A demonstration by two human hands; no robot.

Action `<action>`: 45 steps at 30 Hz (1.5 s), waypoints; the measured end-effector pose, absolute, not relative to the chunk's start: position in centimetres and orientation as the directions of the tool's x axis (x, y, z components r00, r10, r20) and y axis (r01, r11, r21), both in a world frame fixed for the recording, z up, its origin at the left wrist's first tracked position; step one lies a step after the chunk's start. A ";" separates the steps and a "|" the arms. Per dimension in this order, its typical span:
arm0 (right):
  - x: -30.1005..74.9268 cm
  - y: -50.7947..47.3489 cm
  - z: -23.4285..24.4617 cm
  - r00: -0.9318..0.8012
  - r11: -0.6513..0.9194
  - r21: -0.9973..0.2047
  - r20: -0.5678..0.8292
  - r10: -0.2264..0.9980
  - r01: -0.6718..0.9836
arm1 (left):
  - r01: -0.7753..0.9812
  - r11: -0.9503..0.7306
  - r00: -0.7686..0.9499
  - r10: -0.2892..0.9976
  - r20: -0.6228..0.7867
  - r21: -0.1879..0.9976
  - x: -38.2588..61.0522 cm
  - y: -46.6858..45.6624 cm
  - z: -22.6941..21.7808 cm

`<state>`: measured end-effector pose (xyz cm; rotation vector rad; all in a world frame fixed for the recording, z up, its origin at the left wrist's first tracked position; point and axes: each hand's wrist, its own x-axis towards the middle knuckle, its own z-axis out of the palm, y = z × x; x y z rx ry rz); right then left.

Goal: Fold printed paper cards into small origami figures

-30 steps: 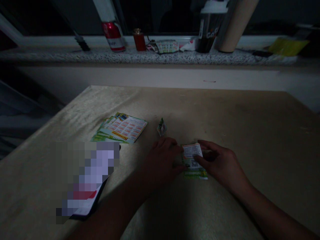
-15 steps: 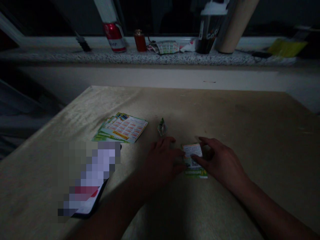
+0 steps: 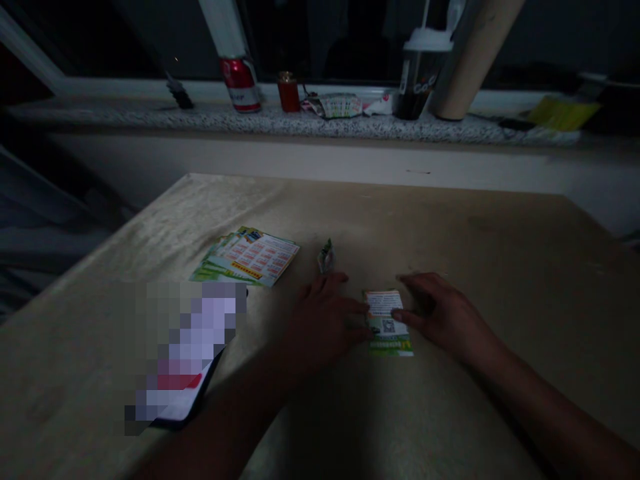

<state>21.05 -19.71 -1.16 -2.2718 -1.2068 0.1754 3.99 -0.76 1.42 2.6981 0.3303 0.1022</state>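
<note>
A small printed leaflet [image 3: 387, 323], folded and green at its lower edge, lies flat on the beige table [image 3: 450, 227]. My left hand [image 3: 325, 320] rests beside its left edge with fingertips touching it. My right hand [image 3: 440, 313] lies on its right side, thumb and fingers pressing the paper down. A small folded paper piece [image 3: 325, 255] stands just beyond my left hand. The light is dim.
A fanned stack of green and orange leaflets [image 3: 247, 257] lies to the left. A phone [image 3: 185, 360] sits near the table's front left. On the stone sill [image 3: 280, 120] stand a red can [image 3: 241, 84], a small red jar [image 3: 289, 92], a lidded cup [image 3: 417, 73] and a cardboard tube [image 3: 467, 60].
My right hand has lowered the lifted part of the leaflet, which now lies flatter on the table. The view has tilted slightly. My left hand has stayed put.
</note>
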 end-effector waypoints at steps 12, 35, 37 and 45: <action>21.6 -20.8 -1.6 0.515 -0.273 -0.632 0.234 0.825 0.725 | 0.210 -0.872 0.966 0.254 0.043 0.441 3.8 -0.6 1.0; 22.1 -20.8 -1.4 0.242 -0.087 -0.482 0.268 0.933 0.872 | 0.230 -0.881 0.964 0.263 0.024 0.414 4.1 -0.4 0.8; 22.3 -21.0 -1.6 0.234 -0.083 -0.491 0.256 0.938 0.868 | 0.243 -0.879 0.963 0.268 0.005 0.411 4.2 -0.4 1.0; 22.2 -21.4 -0.2 0.184 -0.064 -0.497 0.196 0.963 0.866 | 0.274 -0.872 0.958 0.284 -0.036 0.406 4.3 -0.2 0.8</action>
